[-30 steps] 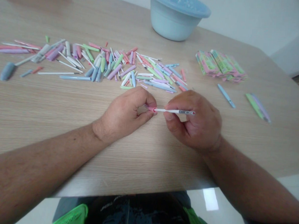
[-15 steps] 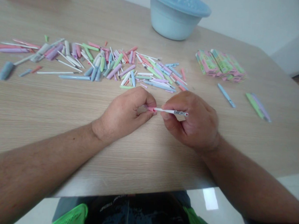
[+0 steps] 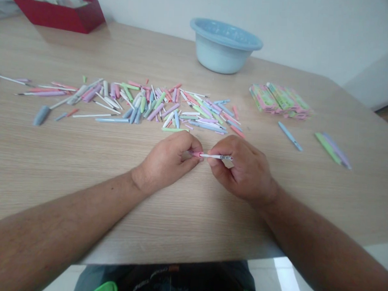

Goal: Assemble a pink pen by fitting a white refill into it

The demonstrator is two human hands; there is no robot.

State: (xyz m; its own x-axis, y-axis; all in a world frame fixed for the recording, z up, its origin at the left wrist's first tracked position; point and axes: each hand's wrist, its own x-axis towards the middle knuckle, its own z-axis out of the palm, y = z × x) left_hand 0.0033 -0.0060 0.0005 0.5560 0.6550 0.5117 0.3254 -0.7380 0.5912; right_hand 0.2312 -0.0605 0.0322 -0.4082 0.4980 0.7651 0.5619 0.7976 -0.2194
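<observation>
My left hand (image 3: 174,157) pinches a small pink pen part (image 3: 198,154) between thumb and forefinger; the fingers hide much of it. Between thumb and fingertips, my right hand (image 3: 244,167) grips a thin white pen refill (image 3: 215,156) with dark marking near its right end. The refill's left tip meets the pink part's open end; how deep it sits inside I cannot tell. Just beyond both hands lies a long heap of pastel pen parts (image 3: 157,111), with white refills among them.
A light blue basin (image 3: 223,56) stands at the back, left of stacked pink-and-green packets (image 3: 276,102). A blue pen (image 3: 290,136) and a green pen (image 3: 327,148) beside a purple one lie at right. A red box (image 3: 64,17) holding plastic bags sits at the back left.
The camera view has tilted up, so the red box shows more fully. My right hand is slightly closer to my left, and less of the refill shows between them.
</observation>
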